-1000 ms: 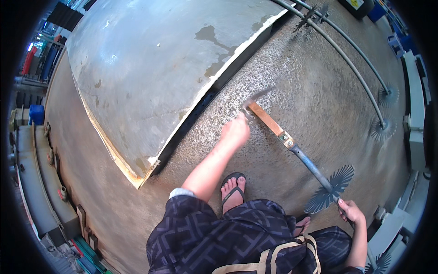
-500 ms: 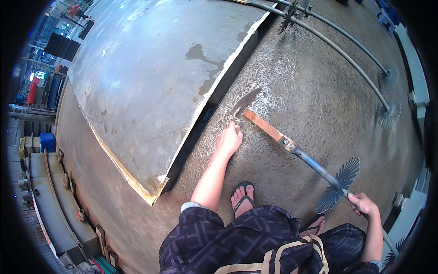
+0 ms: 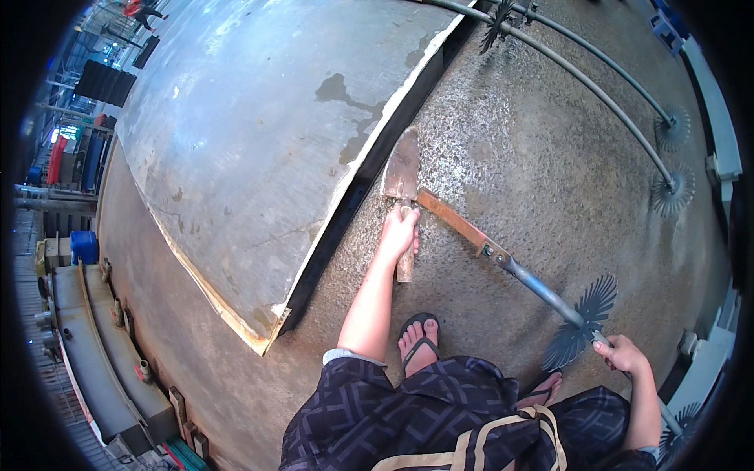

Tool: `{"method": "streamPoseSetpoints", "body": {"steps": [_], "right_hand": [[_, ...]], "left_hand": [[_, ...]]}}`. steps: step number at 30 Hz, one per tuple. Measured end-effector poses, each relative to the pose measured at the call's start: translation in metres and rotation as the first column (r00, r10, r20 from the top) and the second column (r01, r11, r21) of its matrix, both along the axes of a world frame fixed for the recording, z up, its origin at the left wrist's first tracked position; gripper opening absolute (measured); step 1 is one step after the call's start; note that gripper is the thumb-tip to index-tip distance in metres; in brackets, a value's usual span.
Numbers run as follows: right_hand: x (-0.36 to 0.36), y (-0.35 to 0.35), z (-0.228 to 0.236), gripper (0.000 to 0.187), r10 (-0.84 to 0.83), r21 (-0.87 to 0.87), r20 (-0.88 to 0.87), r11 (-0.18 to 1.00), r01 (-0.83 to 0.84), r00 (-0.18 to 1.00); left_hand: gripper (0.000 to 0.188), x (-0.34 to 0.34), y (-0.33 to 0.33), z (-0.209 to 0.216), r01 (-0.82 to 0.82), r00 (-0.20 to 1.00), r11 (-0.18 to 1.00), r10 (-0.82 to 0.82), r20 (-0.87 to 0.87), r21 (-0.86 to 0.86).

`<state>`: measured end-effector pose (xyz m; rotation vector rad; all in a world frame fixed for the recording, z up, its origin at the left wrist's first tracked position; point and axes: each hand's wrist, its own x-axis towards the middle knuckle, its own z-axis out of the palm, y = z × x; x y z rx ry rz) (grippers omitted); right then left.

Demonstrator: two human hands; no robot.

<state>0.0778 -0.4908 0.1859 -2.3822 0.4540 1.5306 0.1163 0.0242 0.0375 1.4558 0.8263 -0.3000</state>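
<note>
My left hand [image 3: 400, 229] is closed round the wooden handle [image 3: 405, 268] of a trowel. Its dull, stained blade [image 3: 403, 166] points away from me with the flat face showing, close to the slab's dark edge. Near the blade's base lies the tip of a flat rust-brown bar [image 3: 454, 217], bolted to the end of a bluish-grey metal pole [image 3: 542, 290]; whether they touch, I cannot tell. At the lower right my right hand [image 3: 624, 355] grips this pole, just behind a dark, feather-like metal fin piece [image 3: 577, 326].
A large grey slab [image 3: 243, 157] with a pale rim lies to the left. Two more finned poles [image 3: 597, 78] lie at the upper right on rough, wet concrete floor [image 3: 503, 337]. A metal tank-like unit [image 3: 98, 345] stands at far left, near a blue container [image 3: 83, 246]. A person [image 3: 141, 12] is far off.
The trowel has swung left and rolled, from blade tip toward the upper right to pointing straight away, its flat face and handle now showing. My right hand and the pole have barely moved.
</note>
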Motion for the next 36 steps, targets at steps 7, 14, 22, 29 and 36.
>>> {"method": "streamPoseSetpoints", "body": {"steps": [7,14,22,29,36], "right_hand": [[-0.001,0.005,0.002,0.070,0.077,-0.043,-0.025,0.996,-0.078,0.997],[-0.003,0.004,0.000,0.060,0.186,-0.056,0.028,0.981,-0.184,0.982],[0.003,0.019,0.013,0.069,0.222,-0.099,0.002,0.970,-0.221,0.975],[0.005,0.025,0.010,0.067,0.322,-0.100,0.073,0.944,-0.314,0.944],[0.004,0.023,0.002,0.069,0.275,-0.103,0.031,0.957,-0.271,0.961]], "left_hand": [[0.023,-0.006,-0.003,-0.009,-0.070,0.997,0.994,0.071,0.007,-0.082],[0.027,-0.001,-0.002,0.001,-0.029,0.999,0.999,0.028,-0.028,-0.041],[0.025,-0.002,-0.013,-0.002,-0.022,0.997,1.000,0.023,-0.069,0.011],[0.039,-0.010,-0.019,-0.025,-0.054,0.996,0.972,0.068,-0.055,0.230],[0.046,-0.018,-0.015,-0.018,-0.034,0.999,0.980,0.041,-0.033,0.198]]}}
